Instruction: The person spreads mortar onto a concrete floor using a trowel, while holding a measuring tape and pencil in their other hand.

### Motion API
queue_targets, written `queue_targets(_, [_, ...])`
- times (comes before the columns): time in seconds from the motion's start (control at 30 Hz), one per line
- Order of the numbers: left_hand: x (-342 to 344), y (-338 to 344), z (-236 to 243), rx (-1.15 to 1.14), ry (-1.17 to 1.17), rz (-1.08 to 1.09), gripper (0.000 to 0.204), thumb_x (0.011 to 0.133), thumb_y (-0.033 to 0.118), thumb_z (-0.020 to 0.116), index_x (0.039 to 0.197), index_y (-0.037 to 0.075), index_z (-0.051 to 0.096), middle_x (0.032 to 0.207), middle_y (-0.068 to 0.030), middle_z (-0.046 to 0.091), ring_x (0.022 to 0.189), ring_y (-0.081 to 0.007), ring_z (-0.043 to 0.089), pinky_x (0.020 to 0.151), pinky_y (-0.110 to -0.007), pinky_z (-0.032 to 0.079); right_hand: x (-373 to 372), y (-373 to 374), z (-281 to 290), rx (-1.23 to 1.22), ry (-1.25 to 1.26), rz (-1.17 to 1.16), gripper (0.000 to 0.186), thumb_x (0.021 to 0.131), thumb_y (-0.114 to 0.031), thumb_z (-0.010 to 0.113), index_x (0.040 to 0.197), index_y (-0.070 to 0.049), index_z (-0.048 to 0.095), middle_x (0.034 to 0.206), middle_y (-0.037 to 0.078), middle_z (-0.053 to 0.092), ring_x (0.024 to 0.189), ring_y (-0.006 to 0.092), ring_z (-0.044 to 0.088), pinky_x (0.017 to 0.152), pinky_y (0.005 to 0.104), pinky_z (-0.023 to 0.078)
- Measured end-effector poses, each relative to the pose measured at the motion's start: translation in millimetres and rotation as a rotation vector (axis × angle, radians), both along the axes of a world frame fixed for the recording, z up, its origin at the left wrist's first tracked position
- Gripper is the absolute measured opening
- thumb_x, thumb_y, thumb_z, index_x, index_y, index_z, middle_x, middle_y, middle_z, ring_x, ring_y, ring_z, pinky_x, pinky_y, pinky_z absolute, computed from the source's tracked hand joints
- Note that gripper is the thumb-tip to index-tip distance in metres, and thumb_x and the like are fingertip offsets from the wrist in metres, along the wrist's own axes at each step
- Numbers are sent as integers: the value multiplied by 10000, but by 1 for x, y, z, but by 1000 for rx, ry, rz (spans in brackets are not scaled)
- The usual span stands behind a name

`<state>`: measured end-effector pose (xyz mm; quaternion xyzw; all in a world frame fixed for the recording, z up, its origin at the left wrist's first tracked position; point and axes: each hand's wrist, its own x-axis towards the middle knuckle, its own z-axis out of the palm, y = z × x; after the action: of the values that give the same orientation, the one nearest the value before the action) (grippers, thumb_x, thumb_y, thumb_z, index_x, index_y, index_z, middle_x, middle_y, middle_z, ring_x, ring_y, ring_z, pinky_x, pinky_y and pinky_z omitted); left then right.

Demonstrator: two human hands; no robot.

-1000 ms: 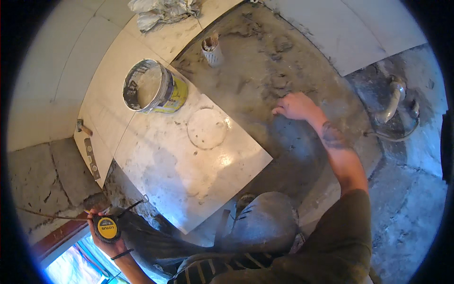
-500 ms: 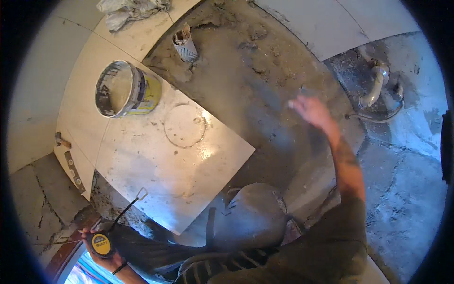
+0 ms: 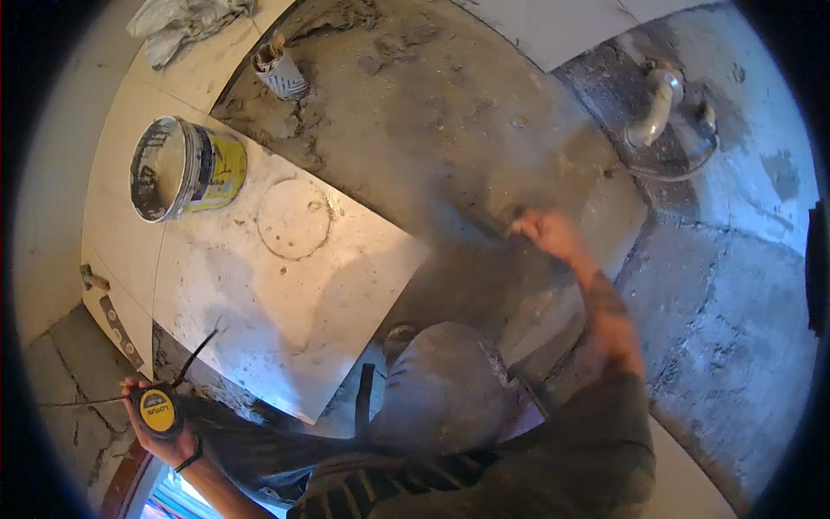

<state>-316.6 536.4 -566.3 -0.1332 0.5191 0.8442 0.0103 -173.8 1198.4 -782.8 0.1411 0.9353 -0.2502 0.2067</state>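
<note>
My left hand (image 3: 177, 445), at the lower left, is closed around a yellow and black tape measure (image 3: 158, 412). A thin black strip (image 3: 194, 357) slants up beside it. My right hand (image 3: 553, 235) is closed and blurred over the wet grey mortar (image 3: 415, 112). It appears to grip a trowel (image 3: 478, 220), whose dark edge is smeared by motion; its exact shape is unclear. Left of the mortar lies a large pale tile (image 3: 285, 294) with a round ring mark. My knee (image 3: 445, 376) rests near the tile's corner.
A yellow-labelled bucket (image 3: 216, 169) stands on the tiles at left. A torn paper-like tube (image 3: 281, 75) sticks up from the mortar. Near the left wall are a hammer (image 3: 93, 278) and a spirit level (image 3: 119, 331). A crumpled sheet (image 3: 181, 26) lies at the back; a pipe (image 3: 657, 108) rises at right.
My right hand has shifted slightly left and nearer over the mortar. The left hand still holds the tape measure, now tilted differently. The whole view has shifted.
</note>
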Motion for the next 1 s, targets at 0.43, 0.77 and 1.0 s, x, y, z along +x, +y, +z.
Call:
queue_targets(0.43, [-8,-32,10,79,30,-5,284,960,182,475,1177,12,545,1173,-94,571,1028,-211,528,958,-348,432,-100,0,24,205,74,166,477,868,-563,491,865,-112,647,822,183,640,822,389,605,725,486,482])
queue_targets(0.77, [-55,-16,52,-98,-23,-147,218,971,210,447,1047,45,566,1105,-57,564,972,-177,546,876,-347,457,-41,-43,81,-182,287,-708,488,885,-512,510,801,-38,592,703,139,603,609,310,583,645,418,485])
queue_targets(1.0, [-33,10,117,-147,-316,-126,231,962,259,464,1051,74,569,1038,-18,591,909,-155,559,800,-306,474,-3,-109,79,-765,498,-1409,412,875,-456,591,830,-50,544,590,43,542,447,123,518,421,282,441])
